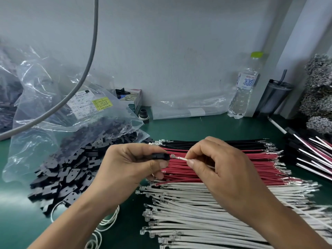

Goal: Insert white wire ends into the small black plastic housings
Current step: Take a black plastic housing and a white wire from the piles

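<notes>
White wires (197,212) are lying nearest on the green tabletop (18,221). The right hand (221,169) is pinching one thin, floppy wire (181,158) just behind its terminal, the best hold. The left hand (131,164) is gripping a light, rigid housing (160,156), seemingly just short of the terminal. Beyond, more housings (71,168) are spilling from a bag.

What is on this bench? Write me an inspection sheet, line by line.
Surface: green mat, mostly covered.
Job's things: black housing in left hand; white wire pinched by right hand, its metal terminal just short of the housing; loose housings heap; white wires stack.
Clutter: red wires, black wires, plastic bag, water bottle, dark tumbler, small box.
Grips: both hands holding parts.
Cables: grey cable hanging across the left.
Surroundings: pale wall.
</notes>
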### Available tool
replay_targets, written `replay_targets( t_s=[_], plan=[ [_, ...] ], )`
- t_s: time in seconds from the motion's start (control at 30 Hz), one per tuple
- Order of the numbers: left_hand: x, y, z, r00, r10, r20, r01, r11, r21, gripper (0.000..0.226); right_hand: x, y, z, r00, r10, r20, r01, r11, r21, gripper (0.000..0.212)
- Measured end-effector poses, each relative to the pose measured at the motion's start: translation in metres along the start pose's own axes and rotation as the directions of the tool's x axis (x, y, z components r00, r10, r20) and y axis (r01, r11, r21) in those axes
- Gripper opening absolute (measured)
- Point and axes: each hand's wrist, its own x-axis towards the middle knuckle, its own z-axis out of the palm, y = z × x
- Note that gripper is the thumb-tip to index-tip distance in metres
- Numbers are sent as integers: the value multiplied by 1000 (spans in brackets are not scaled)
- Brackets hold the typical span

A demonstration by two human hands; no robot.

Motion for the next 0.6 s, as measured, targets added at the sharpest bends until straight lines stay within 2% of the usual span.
replay_targets(
  t_s=[0.17,0.43,0.6],
  plan=[
    [-1,3,0,1000,-10,4,10,1000,-10,23,-2,-2,4,994,-101,-37,99,993,-61,10],
    [0,2,0,1000,-25,2,25,1000,-6,26,0,5,5,985,-157,-74,159,987,11,8],
    [0,2,-1,1000,-11,12,11,1000,2,23,0,5,3,977,-197,-86,193,980,-53,13]
  ],
)
